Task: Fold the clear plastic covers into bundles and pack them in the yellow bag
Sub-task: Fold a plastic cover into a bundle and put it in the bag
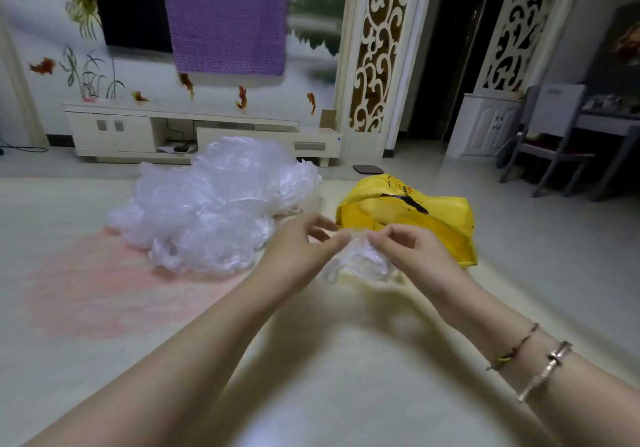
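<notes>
Living rm, pale tiled floor (540,239); cream surface w/ a faded pink patch (104,294) is seen in the fg. Landmark = yellow bag (433,218), laid on that surface, mouth gaping toward the camera-left side, long axis running roughly from far-left to near-right. Big loose pile of clear plastic covers (214,204) is heaped just left of the bag, no clear axis, crumpled. One single cover (360,259) is held up in front of the bag's near-left edge, bunched, its length hanging downward from the top edge. Left hand (304,242) is pinched on the cover's top-left edge, thumb to fingertips; right hand (405,246) is pinched on the top-right, fingers curled. Two bracelets (533,360) are worn on the right forearm. Behind the bag: low white TV cabinet (138,131), purple cloth (228,17) hung over a dark screen, carved lattice partition (377,45). Grey chair (550,142) at far right of the bag.
</notes>
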{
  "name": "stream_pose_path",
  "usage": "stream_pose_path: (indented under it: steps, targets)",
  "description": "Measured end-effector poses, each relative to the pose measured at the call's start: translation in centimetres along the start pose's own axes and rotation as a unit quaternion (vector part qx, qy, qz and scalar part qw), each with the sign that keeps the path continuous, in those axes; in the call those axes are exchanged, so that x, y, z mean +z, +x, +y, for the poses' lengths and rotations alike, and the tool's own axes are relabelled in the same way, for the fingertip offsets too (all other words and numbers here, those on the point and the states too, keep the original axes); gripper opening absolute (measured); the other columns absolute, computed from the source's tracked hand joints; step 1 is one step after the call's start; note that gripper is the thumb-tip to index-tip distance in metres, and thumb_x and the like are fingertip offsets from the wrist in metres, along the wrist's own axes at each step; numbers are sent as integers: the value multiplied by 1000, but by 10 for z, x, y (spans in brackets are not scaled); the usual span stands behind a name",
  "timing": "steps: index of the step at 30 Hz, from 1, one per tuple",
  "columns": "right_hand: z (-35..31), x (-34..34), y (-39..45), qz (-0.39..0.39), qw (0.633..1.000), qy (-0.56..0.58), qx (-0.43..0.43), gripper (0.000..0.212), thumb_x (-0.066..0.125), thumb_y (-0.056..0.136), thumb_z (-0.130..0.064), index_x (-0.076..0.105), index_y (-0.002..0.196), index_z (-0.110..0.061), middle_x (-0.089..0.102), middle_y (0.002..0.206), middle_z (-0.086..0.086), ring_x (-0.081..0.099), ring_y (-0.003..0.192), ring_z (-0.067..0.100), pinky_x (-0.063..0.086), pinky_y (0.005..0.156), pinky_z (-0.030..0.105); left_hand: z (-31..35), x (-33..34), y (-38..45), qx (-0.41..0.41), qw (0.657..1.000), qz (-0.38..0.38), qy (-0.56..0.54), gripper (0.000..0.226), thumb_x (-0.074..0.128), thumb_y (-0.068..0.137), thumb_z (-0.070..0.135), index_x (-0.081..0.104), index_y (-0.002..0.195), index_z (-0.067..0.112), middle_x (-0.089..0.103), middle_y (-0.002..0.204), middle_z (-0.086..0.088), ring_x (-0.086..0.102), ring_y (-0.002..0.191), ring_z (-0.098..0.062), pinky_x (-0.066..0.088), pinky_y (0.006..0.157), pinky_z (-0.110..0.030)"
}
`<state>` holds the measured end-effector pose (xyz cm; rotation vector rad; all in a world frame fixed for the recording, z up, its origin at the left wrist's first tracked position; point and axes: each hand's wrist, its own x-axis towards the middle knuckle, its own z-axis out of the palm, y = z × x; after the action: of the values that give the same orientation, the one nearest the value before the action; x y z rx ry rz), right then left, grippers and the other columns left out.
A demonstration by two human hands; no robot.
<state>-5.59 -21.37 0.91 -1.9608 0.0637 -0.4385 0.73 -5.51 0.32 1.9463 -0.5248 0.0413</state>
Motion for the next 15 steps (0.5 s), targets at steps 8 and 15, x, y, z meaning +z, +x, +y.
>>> stream_pose_path:
  steps: [8, 15]
  targets:
    - [1, -12, 2, 83, 981, 133, 111, 26, 54, 96, -36, 62, 98, -11, 64, 90, 4, 60, 87, 21, 48, 82, 40, 0, 22, -11, -26, 981, 9, -192, 8, 69, 84, 9, 71, 77, 9, 65, 68, -3, 57, 64, -9, 44, 67, -23]
    - [11, 15, -19, -31, 958, 241, 156, 26, 58, 93, -23, 63, 113, -6, 70, 107, 10, 68, 96, 25, 50, 90, 38, -6, 4, -14, -85, 943, 16, -321, 4, 63, 89, 4, 61, 92, 4, 64, 89, -15, 65, 84, -27, 53, 91, -44]
